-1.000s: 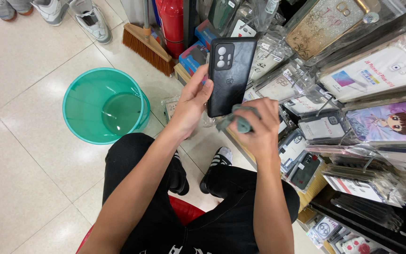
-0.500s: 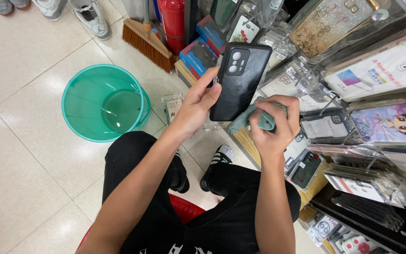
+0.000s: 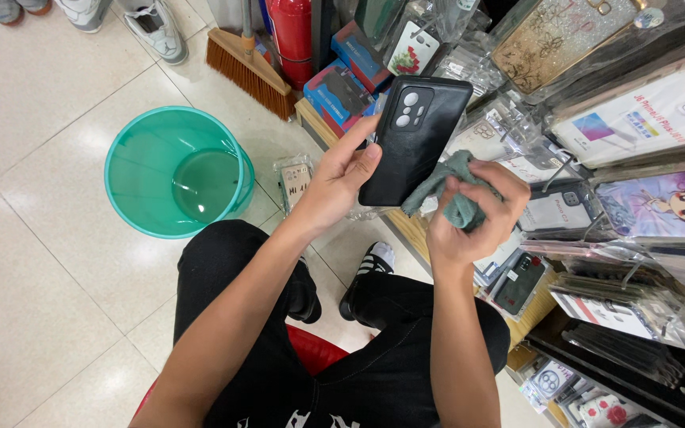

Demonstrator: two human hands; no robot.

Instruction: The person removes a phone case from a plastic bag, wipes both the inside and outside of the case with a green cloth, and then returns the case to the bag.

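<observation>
My left hand [image 3: 341, 181] holds a black phone case [image 3: 415, 136] upright by its left edge, camera cutouts at the top. My right hand [image 3: 473, 215] is closed on a bunched grey-green cloth [image 3: 451, 190], which presses against the case's lower right edge. Both hands are raised above my knees in black trousers, in front of a display of packaged phone cases.
A teal plastic bucket [image 3: 174, 170] stands on the tiled floor to the left. A broom [image 3: 249, 62] and a red fire extinguisher [image 3: 292, 32] lean behind it. Racks of packaged phone cases [image 3: 636, 119] fill the right side. A small packet [image 3: 294, 181] lies on the floor.
Both hands and the case have shifted slightly right and up in view. The cloth has moved from below the case to its lower right edge.
</observation>
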